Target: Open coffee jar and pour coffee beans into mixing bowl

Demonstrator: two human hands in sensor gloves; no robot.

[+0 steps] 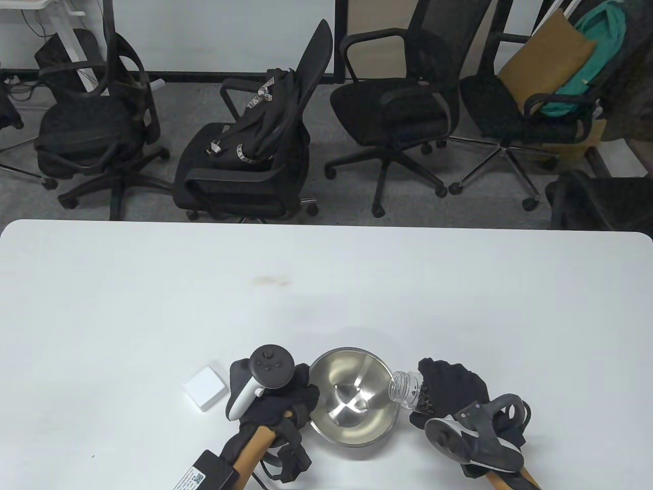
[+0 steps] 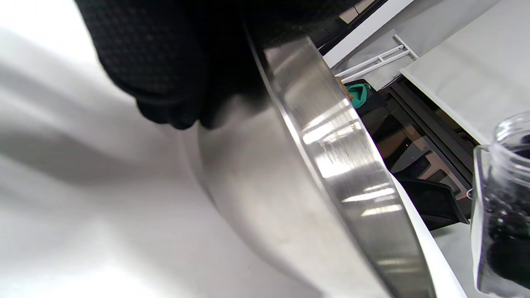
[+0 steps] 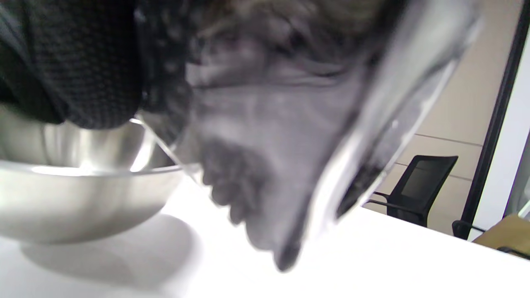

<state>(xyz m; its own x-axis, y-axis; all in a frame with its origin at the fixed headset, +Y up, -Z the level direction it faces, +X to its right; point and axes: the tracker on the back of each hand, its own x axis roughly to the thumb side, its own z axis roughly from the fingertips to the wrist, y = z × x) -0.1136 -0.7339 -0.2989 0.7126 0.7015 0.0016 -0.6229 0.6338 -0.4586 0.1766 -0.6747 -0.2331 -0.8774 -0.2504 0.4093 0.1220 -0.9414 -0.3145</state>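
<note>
Right hand [image 1: 454,388] grips the uncapped, tilted coffee jar [image 1: 408,390] of beans over the mixing bowl [image 1: 352,403]; left hand [image 1: 275,398] holds its rim.

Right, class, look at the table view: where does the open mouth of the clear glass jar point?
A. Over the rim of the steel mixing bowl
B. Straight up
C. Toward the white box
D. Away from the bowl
A: the tilted clear glass jar, held by the right hand, has its mouth at the rim of the steel mixing bowl.
</note>
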